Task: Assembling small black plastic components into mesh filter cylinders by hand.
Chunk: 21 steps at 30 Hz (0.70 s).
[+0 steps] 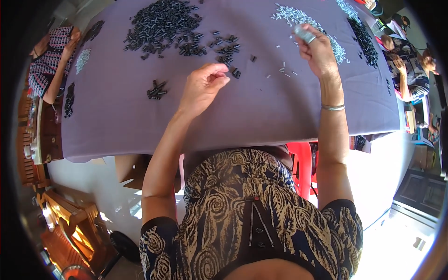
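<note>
My left hand hovers over the middle of the purple cloth, its thumb and fingers drawn together. Whatever they hold, if anything, is too small to make out. Just past its fingertips lie a few short black cylindrical pieces. My right hand is raised at the near edge of a pile of small silvery pieces. A shiny, silvery-clear lump is gripped between its thumb and fingers; its kind is unclear. Several loose silvery pieces lie between my hands.
A big heap of black pieces spreads at the far left, with a small cluster nearer me. People sit at the left and right table ends, beside other piles. The table's front edge runs before my lap.
</note>
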Available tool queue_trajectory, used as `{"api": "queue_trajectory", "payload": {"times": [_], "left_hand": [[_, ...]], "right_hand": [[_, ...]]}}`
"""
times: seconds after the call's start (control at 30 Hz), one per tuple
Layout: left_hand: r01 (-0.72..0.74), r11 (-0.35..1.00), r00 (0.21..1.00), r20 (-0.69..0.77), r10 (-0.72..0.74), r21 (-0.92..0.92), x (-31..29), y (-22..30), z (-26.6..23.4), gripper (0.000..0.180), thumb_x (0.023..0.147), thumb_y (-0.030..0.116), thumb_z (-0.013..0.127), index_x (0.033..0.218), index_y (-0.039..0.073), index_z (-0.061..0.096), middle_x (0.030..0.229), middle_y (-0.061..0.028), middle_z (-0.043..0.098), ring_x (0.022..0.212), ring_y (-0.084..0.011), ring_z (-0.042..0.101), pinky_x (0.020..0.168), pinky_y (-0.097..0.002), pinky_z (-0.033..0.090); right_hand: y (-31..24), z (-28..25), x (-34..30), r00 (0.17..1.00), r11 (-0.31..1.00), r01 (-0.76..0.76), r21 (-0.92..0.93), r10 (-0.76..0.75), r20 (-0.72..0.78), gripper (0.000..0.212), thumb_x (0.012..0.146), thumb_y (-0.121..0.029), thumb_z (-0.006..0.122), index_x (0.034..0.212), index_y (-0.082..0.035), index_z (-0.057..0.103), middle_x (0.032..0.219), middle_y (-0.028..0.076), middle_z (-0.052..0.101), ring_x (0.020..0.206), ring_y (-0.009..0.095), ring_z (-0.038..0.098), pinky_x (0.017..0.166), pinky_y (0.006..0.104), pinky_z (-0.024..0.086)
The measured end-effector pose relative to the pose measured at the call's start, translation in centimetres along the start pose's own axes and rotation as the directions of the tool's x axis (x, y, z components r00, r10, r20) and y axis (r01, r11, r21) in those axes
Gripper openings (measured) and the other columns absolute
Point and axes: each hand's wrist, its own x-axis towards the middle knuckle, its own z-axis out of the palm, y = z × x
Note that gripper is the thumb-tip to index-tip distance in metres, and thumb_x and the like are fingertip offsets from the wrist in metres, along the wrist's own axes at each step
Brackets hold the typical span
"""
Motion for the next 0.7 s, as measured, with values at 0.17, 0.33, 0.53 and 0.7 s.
{"api": "queue_trajectory", "payload": {"times": [0.17, 0.33, 0.53, 0.7], "left_hand": [[-0.075, 0.989, 0.996, -0.048, 0.069, -0.128, -0.4, -0.3, 2.4, 0.017, 0.084, 0.006, 0.063, 0.101, 0.004, 0.063, 0.08, 0.0003, 0.059, 0.067, -0.0055, 0.054, 0.056, -0.0186, 0.042], [-0.067, 0.956, 0.923, -0.382, -0.048, -0.284, -0.4, -1.0, 1.7, 0.016, 0.085, 0.011, 0.064, 0.098, 0.0, 0.063, 0.072, -0.0005, 0.059, 0.057, -0.0048, 0.052, 0.05, -0.0173, 0.042], [-0.103, 0.933, 0.857, -0.507, -0.093, -0.344, -0.3, -1.2, 0.8, 0.018, 0.087, 0.015, 0.062, 0.099, 0.001, 0.063, 0.072, 0.0001, 0.058, 0.058, -0.0049, 0.052, 0.048, -0.0168, 0.04], [-0.154, 0.889, 0.849, -0.519, -0.105, -0.432, 0.1, -2.0, 0.2, 0.013, 0.087, 0.014, 0.061, 0.096, 0.004, 0.063, 0.073, 0.0006, 0.058, 0.058, -0.0048, 0.051, 0.048, -0.0165, 0.039]], "right_hand": [[2.3, -1.0, -2.3, 0.981, 0.85, 0.035, -0.526, 0.07, 0.179, 0.011, 0.084, -0.013, 0.059, 0.091, -0.006, 0.064, 0.064, -0.003, 0.051, 0.052, 0.002, 0.043, 0.045, 0.0189, 0.034], [4.0, -0.4, -2.9, 0.971, 0.857, 0.053, -0.513, 0.076, 0.228, 0.016, 0.079, -0.003, 0.052, 0.091, -0.005, 0.064, 0.067, -0.002, 0.054, 0.053, 0.003, 0.043, 0.045, 0.0198, 0.035], [4.4, 2.7, -2.3, 0.972, 0.793, 0.129, -0.595, 0.017, 0.233, 0.023, 0.077, 0.002, 0.049, 0.092, -0.006, 0.063, 0.068, -0.001, 0.055, 0.055, 0.005, 0.044, 0.047, 0.022, 0.037], [5.0, 4.2, -2.3, 0.964, 0.793, 0.123, -0.597, 0.048, 0.262, 0.015, 0.08, -0.003, 0.056, 0.092, -0.006, 0.064, 0.071, 0.0, 0.058, 0.058, 0.007, 0.048, 0.052, 0.0237, 0.041]]}}
